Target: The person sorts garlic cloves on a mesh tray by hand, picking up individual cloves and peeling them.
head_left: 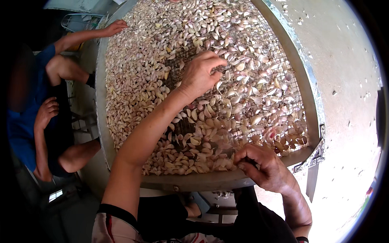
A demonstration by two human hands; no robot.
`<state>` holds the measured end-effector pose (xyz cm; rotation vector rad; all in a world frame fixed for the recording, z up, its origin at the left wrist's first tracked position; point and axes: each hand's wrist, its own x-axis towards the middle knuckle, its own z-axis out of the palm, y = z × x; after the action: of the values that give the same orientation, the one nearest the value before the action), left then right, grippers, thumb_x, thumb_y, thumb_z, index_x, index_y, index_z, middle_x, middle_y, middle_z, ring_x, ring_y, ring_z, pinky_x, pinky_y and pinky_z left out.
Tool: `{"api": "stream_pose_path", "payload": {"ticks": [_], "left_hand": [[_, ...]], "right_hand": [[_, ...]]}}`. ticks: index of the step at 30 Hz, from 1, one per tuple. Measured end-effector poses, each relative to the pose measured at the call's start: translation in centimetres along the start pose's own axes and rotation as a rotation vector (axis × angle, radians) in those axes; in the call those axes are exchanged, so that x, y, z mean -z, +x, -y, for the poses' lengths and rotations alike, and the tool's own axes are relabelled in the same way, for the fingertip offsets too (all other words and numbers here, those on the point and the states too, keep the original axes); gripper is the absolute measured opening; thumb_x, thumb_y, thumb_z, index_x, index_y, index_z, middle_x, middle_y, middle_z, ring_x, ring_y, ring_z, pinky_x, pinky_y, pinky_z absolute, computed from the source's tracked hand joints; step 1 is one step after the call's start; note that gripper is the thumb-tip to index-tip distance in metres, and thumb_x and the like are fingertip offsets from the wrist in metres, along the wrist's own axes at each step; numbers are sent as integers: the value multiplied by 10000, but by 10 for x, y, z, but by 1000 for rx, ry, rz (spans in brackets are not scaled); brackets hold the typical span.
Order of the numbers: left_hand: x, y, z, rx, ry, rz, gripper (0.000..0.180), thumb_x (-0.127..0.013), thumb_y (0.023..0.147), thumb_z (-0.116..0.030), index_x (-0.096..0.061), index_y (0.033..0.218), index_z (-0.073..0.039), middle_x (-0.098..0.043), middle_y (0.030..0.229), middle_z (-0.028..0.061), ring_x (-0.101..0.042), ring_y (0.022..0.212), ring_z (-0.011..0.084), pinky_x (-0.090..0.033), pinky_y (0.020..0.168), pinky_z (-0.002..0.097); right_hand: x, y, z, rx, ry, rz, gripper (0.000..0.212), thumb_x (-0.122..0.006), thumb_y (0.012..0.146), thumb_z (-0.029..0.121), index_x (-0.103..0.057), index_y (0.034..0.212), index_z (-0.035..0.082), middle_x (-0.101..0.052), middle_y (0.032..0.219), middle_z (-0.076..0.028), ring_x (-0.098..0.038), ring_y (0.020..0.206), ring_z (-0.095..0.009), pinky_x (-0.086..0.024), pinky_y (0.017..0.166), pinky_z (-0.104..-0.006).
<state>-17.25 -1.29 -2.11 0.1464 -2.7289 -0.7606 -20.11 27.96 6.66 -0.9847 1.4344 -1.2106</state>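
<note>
Whitish to purplish garlic cloves (133,89) lie spread over a wire mesh (293,87) inside a large framed tray. My left hand (200,73) reaches over the middle of the mesh, its fingers bent and the thumb apart from the forefinger. Loose cloves lie just below and beside its fingertips; I see none held. At the tray's near right edge is my right hand (263,167), its fingers curled in toward the thumb. Whatever may be inside that grip is hidden in shadow.
Round the mesh runs the tray's raised frame (304,65), with a metal bracket (318,152) at the near right corner. A co-worker in blue sits at the left, one hand (116,27) at the tray's far left edge. Bits litter the pale floor (344,93).
</note>
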Motion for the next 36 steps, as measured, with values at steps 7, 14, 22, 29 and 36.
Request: {"api": "stream_pose_path", "payload": {"ticks": [7, 14, 22, 29, 36], "left_hand": [[-12, 8, -2, 140, -162, 90, 159, -660, 823, 8, -688, 973, -40, -664, 856, 63, -644, 759, 178, -522, 672, 294], [10, 2, -20, 556, -920, -25, 143, -576, 892, 49, -663, 1001, 16, -667, 849, 75, -616, 690, 119, -529, 627, 237], [35, -19, 7, 611, -827, -211, 172, -606, 866, 53, -667, 1015, -4, -658, 925, 62, -623, 759, 116, -532, 679, 249], [10, -30, -24, -43, -146, 132, 232, -666, 782, 50, -711, 979, -63, -650, 956, 47, -628, 799, 146, -527, 715, 265], [13, -33, -36, 98, -129, 229, 140, -664, 804, 0, -670, 938, -42, -614, 925, 92, -634, 861, 243, -515, 756, 344]], "right_hand": [[0, -1, 0, 22, -2, -6, 125, -615, 850, -39, -579, 957, 15, -613, 868, -130, -649, 800, -295, -501, 705, -398], [-2, -3, -3, 22, 39, -38, 161, -621, 841, -56, -584, 977, 20, -626, 890, -123, -663, 825, -269, -519, 722, -377], [-2, -1, 1, 35, 3, -39, 182, -623, 823, -88, -580, 972, 6, -640, 895, -117, -665, 824, -252, -519, 710, -366], [-3, -1, 3, -25, -1, -55, 184, -602, 817, -99, -581, 969, 1, -635, 879, -124, -655, 811, -252, -508, 704, -340], [-6, -4, 0, -183, 400, -245, 83, -504, 943, -48, -560, 984, -3, -613, 842, -68, -631, 746, -121, -498, 659, -252]]}}
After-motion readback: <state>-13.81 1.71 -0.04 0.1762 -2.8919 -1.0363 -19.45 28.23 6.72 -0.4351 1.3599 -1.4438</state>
